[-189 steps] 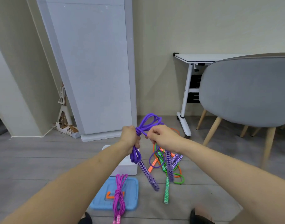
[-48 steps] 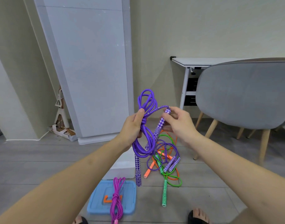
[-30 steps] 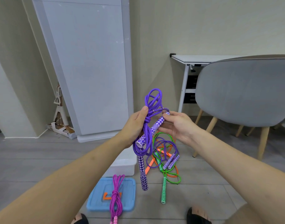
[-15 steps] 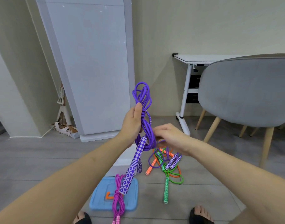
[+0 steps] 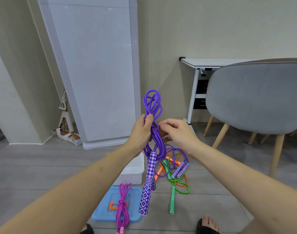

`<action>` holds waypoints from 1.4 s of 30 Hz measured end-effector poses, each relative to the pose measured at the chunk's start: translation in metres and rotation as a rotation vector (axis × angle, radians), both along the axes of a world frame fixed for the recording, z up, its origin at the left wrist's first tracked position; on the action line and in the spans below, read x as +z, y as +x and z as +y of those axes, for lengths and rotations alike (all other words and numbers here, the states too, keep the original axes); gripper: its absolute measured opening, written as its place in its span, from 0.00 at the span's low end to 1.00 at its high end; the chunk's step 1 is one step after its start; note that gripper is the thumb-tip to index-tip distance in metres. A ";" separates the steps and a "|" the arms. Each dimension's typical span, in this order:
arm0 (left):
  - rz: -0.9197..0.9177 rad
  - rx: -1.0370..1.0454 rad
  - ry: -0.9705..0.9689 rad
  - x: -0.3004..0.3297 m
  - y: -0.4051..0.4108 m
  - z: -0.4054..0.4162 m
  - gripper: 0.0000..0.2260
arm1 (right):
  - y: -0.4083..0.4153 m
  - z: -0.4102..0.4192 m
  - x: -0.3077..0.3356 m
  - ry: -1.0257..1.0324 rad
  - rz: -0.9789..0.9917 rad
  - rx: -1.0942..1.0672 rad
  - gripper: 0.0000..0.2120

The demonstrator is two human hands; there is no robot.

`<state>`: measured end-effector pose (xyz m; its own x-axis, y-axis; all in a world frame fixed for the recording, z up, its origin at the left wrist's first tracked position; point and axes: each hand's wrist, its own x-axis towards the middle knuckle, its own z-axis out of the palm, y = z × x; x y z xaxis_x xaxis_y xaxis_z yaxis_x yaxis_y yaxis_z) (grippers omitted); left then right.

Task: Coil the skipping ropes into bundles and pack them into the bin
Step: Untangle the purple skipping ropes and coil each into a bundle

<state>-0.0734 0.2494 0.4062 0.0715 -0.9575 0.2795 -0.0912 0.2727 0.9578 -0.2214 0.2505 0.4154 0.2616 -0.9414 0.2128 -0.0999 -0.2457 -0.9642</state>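
My left hand point(image 5: 142, 130) grips a purple skipping rope point(image 5: 152, 105) at the middle of its coil; loops stand up above the fist and two checked purple-and-white handles point(image 5: 147, 188) hang below. My right hand point(image 5: 176, 132) is at the coil's right side, fingers bent at the wrapped strands; whether they pinch the rope is unclear. On the floor lies a tangle of orange, green and purple ropes point(image 5: 174, 169). A coiled magenta rope point(image 5: 122, 206) rests on the blue lid point(image 5: 104, 211). The white bin point(image 5: 134, 171) stands behind the lid, partly hidden by my left arm.
A grey chair point(image 5: 255, 98) with wooden legs stands to the right, with a white desk point(image 5: 203, 62) behind it. A tall white panel point(image 5: 97, 71) leans on the wall ahead. My feet point(image 5: 208, 225) show at the bottom edge.
My right hand has let go of the handle it was feeding around the coil and risen to the wrap. Both handles now hang straight down below my left hand.
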 end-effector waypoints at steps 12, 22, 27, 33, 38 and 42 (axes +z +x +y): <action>-0.255 0.013 -0.103 -0.011 -0.022 0.004 0.16 | 0.001 -0.006 0.018 0.242 -0.362 -0.130 0.15; -0.054 -0.226 0.009 -0.003 -0.028 0.015 0.18 | -0.008 -0.013 0.032 0.353 -0.709 0.244 0.21; 0.011 -0.407 0.068 -0.019 -0.025 0.016 0.14 | -0.010 -0.021 0.032 0.335 -0.776 0.157 0.21; -0.020 -0.479 0.173 -0.047 -0.028 0.024 0.41 | -0.014 -0.028 0.022 0.365 -0.786 0.120 0.21; -0.120 -0.421 0.214 -0.068 -0.024 0.025 0.30 | -0.021 -0.032 0.023 0.367 -0.871 0.102 0.23; -0.284 -0.410 0.274 -0.080 -0.021 0.032 0.16 | -0.032 -0.037 0.028 0.363 -0.957 0.081 0.23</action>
<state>-0.0948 0.2813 0.3261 -0.3631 -0.9313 -0.0289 -0.2941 0.0851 0.9520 -0.2530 0.2131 0.4430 0.1975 -0.9777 0.0719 0.7540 0.1046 -0.6485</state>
